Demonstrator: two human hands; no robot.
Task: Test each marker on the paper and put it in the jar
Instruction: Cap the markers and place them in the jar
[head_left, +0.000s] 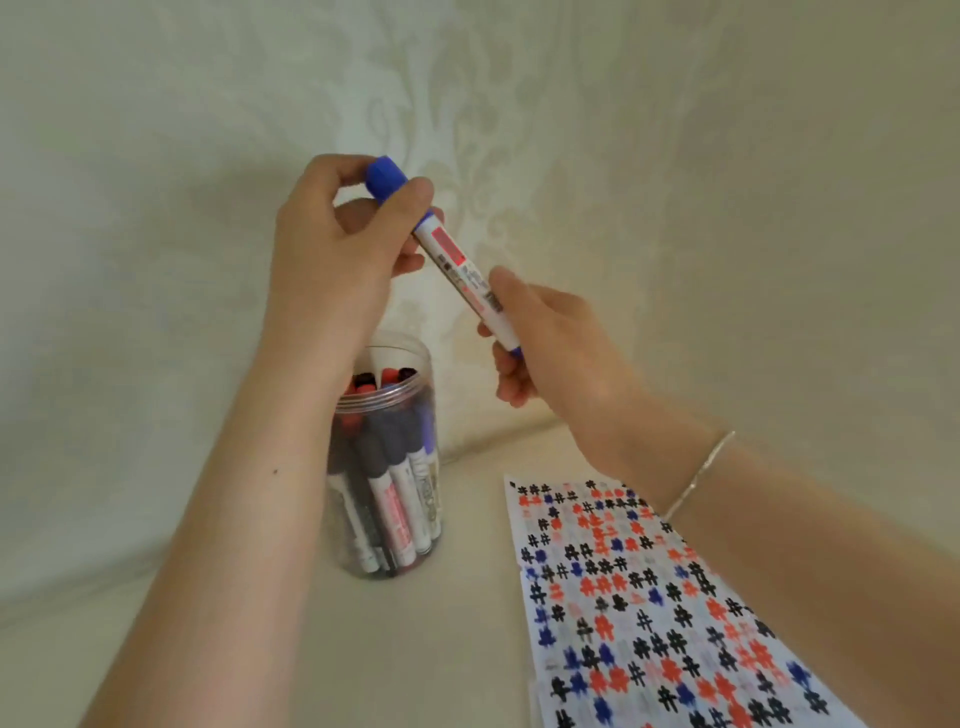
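A blue-capped white marker (457, 262) with a red label is held up in the air, slanting from upper left to lower right. My left hand (343, 244) grips its blue cap end. My right hand (545, 348) holds the lower end of the barrel between thumb and fingers. Below them stands a clear plastic jar (387, 467) without a lid, holding several red, black and blue markers. A sheet of paper (639, 608) covered in black, red and blue hash marks lies at the lower right, partly under my right forearm.
Everything sits on a pale cream surface with a patterned cream cloth (519, 104) rising behind. A thin bracelet (698, 475) is on my right wrist. The jar stands directly under my left wrist.
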